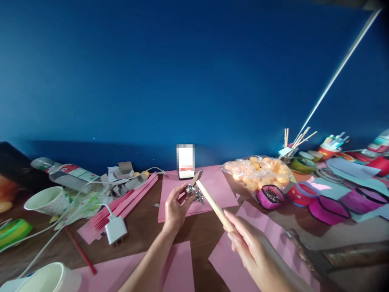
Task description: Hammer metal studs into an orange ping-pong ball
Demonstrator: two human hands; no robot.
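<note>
My left hand [176, 209] is closed around a cluster of small shiny silver bell-like pieces [195, 192], held over the pink paper. My right hand [247, 237] grips a pale wooden stick [214, 202], which slants up and left. The stick's far end is right by the silver cluster; whether the two touch I cannot tell. Just beyond the cluster a thin greyish pointed strip [198, 175] shows, its lower part hidden. Behind my hands a phone [186, 162] with a bright screen leans at the wall, on pink paper sheets [170, 188].
On the right are a bag of orange balls [258, 170], a purple cup of small metal bits [271, 197], more cups [330, 210] and a hammer-like tool [349, 255]. A white charger [116, 229], a red pencil-like stick [80, 250], a bottle [73, 174] and paper cups [45, 202] lie left.
</note>
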